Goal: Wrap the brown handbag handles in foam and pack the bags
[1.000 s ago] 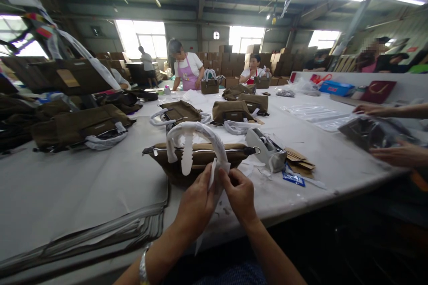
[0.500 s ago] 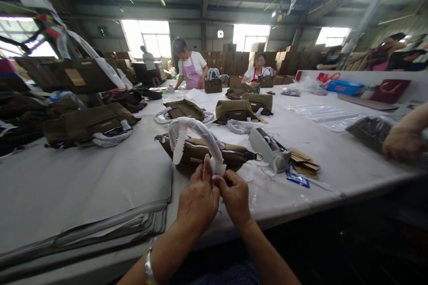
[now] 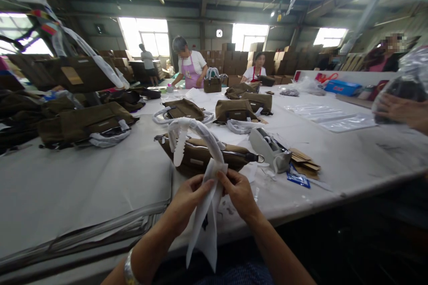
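Note:
An olive-brown handbag (image 3: pixel 234 156) with a zipper lies in front of me, its arched handle (image 3: pixel 205 133) covered in white wrapping. A strip of white wrapping paper (image 3: pixel 205 220) sits against the near end of that handle, and its two tails hang over the table edge. My left hand (image 3: pixel 187 198) pinches the strip between thumb and fingers. On the other side, my right hand (image 3: pixel 241 193) is closed on the same strip, thumb pressed at the handle's base. A grey tape dispenser (image 3: pixel 270 149) stands right of the bag.
Brown cardboard pieces (image 3: pixel 304 164) and a blue packet (image 3: pixel 297 179) lie by the dispenser. More olive bags (image 3: pixel 236 110) lie beyond and at left (image 3: pixel 83 124). Grey sheets (image 3: pixel 110 227) are stacked at left. A co-worker's hand (image 3: pixel 401 109) holds a plastic-wrapped item at right.
The white strip's tails now hang down between my hands. My left hand has shifted left and lower, off the handle. The co-worker at right has lifted a plastic-wrapped item.

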Action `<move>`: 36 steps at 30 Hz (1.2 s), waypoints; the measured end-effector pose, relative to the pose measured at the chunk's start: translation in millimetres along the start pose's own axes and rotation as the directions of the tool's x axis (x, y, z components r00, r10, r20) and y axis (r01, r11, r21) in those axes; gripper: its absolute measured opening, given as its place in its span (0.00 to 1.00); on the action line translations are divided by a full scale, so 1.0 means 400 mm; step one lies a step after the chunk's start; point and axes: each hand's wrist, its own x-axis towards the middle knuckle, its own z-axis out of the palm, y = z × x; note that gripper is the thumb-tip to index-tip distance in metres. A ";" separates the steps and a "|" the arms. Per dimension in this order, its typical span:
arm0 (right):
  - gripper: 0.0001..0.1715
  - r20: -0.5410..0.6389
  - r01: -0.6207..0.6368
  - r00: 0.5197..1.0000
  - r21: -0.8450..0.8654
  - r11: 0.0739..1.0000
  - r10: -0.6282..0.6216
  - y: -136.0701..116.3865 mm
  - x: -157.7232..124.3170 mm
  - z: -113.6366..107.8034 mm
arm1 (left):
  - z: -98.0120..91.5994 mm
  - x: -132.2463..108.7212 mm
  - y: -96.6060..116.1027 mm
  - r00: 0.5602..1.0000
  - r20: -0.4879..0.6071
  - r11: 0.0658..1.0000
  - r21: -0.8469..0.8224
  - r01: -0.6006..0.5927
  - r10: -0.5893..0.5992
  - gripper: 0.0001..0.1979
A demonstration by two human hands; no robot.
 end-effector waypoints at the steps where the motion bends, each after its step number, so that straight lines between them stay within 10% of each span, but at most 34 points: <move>1: 0.23 -0.002 0.011 1.000 -0.030 0.999 -0.011 0.002 0.000 0.001 | 0.002 0.006 -0.008 1.000 -0.011 1.000 -0.021 -0.007 0.007 0.21; 10: 0.21 0.071 0.199 0.980 -0.358 0.912 -0.186 -0.054 0.000 -0.053 | 0.021 0.031 -0.041 0.991 -0.129 0.999 -0.035 -0.030 0.025 0.21; 15: 0.26 -0.142 0.191 0.916 -0.668 0.720 -0.374 -0.099 0.074 -0.265 | 0.007 0.038 -0.026 0.993 -0.117 0.997 0.069 0.027 -0.019 0.23; 23: 0.14 -0.384 -0.221 0.901 -0.808 0.546 -0.203 -0.048 0.255 -0.589 | 0.008 0.058 -0.035 0.994 -0.103 0.998 0.044 0.045 -0.040 0.23; 36: 0.12 -0.389 -0.321 0.906 -0.373 0.871 0.167 -0.057 0.245 -0.608 | 0.022 0.069 -0.023 0.985 -0.154 0.997 -0.006 0.071 -0.071 0.24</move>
